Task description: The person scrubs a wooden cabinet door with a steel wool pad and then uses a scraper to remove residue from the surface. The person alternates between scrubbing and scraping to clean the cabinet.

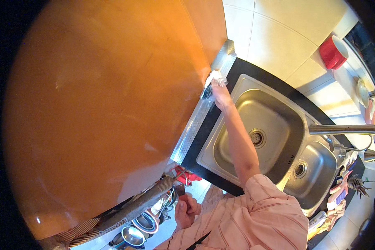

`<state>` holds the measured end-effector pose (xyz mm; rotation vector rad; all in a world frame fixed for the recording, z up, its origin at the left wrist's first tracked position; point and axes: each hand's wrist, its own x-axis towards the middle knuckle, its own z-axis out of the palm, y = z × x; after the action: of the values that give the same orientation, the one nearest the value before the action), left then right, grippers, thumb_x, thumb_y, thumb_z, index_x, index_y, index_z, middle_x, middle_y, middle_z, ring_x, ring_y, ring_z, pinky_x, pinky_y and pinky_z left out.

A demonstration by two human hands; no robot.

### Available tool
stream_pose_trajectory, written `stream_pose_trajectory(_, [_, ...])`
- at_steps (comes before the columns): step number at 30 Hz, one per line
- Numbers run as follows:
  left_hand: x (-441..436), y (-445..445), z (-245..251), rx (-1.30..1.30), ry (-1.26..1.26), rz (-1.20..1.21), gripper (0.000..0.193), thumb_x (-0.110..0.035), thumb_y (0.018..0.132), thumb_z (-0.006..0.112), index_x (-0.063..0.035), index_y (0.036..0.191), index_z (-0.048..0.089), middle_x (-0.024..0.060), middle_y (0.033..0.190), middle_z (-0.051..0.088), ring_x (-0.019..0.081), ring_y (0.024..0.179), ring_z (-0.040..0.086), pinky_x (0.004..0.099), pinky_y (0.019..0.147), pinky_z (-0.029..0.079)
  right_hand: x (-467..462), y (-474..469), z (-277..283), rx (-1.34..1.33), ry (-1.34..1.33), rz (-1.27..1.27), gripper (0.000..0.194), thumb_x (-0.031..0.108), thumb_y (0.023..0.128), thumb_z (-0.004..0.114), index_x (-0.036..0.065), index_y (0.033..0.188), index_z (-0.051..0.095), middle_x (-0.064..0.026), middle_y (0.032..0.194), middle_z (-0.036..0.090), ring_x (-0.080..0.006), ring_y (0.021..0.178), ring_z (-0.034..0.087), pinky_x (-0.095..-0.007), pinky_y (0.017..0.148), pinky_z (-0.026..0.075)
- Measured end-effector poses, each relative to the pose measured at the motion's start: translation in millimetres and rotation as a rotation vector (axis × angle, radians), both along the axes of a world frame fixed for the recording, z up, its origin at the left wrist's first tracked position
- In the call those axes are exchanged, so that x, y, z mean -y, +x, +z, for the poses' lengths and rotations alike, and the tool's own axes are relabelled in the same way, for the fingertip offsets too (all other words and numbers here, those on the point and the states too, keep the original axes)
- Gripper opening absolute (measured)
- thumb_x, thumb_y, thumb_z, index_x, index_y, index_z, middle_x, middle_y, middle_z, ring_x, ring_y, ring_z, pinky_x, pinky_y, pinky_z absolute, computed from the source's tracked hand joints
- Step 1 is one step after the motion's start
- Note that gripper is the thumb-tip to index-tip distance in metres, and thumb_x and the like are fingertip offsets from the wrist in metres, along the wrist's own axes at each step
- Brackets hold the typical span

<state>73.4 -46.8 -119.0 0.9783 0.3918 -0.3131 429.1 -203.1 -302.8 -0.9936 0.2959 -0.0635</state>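
My right hand (220, 92) reaches across the steel sink (265, 115) and grips a crumpled white cloth or paper (215, 76). The wad rests on a textured silvery metal strip (187, 137) between an orange-brown glossy surface (112, 109) and the black countertop (198, 147). Beside my fingers lies a dark, speckled patch whose nature I cannot tell. My left hand (186, 211) is near my body, below the corner of the counter, with its fingers curled around a small reddish-brown handle (183, 197). A dark flat part sticks out above that handle.
A steel faucet (347, 129) extends over the sink's smaller basin (312, 175). Gloves and cloths (337, 197) lie along the right edge. A red mug (332, 53) stands on the tiled ledge. Pots (133, 236) and a red bag-like item (187, 176) are at the lower left.
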Motion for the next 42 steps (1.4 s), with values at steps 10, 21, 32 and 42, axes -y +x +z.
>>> stream_pose_trajectory(10, [4.0,0.4,-2.1,-0.001,-0.007,-0.015,0.047,-0.049,0.094,0.044,-0.0055,0.075,0.044,-0.0023,0.055,0.028,0.0083,0.046,0.022,0.0275,0.046,0.019,-7.1,15.0,19.1,-0.163,0.023,-0.087,0.024,0.002,0.081,0.046,0.004,0.100,0.060,-0.0060,0.084,0.061,-0.0160,0.071,0.059,-0.0309,0.060,0.046])
stream_pose_trajectory(21, [5.5,-1.7,4.4,0.034,0.038,-0.002,0.047,-0.049,0.092,0.048,-0.0064,0.073,0.043,-0.0029,0.056,0.028,0.0079,0.045,0.021,0.0273,0.044,0.017,26.6,16.9,-26.4,-0.176,0.182,-0.174,0.023,0.006,0.087,0.041,0.003,0.100,0.059,-0.0069,0.084,0.063,-0.0192,0.072,0.061,-0.0352,0.063,0.048])
stream_pose_trajectory(32, [15.0,5.8,2.9,-0.017,0.049,-0.015,0.048,-0.049,0.092,0.048,-0.0048,0.074,0.044,-0.0020,0.057,0.030,0.0076,0.046,0.021,0.0265,0.044,0.018,0.0,1.6,16.2,0.066,0.049,0.039,0.015,0.006,0.093,0.040,0.008,0.100,0.053,-0.0010,0.076,0.053,-0.0122,0.064,0.054,-0.0285,0.055,0.043])
stream_pose_trajectory(42, [16.5,-1.5,-1.1,0.002,0.003,-0.051,0.045,-0.048,0.093,0.046,-0.0047,0.079,0.045,-0.0023,0.057,0.029,0.0075,0.047,0.022,0.0264,0.045,0.018,-17.0,19.0,20.3,-0.168,-0.112,-0.182,0.023,0.007,0.083,0.046,0.002,0.102,0.059,-0.0096,0.084,0.062,-0.0202,0.077,0.061,-0.0325,0.066,0.048])
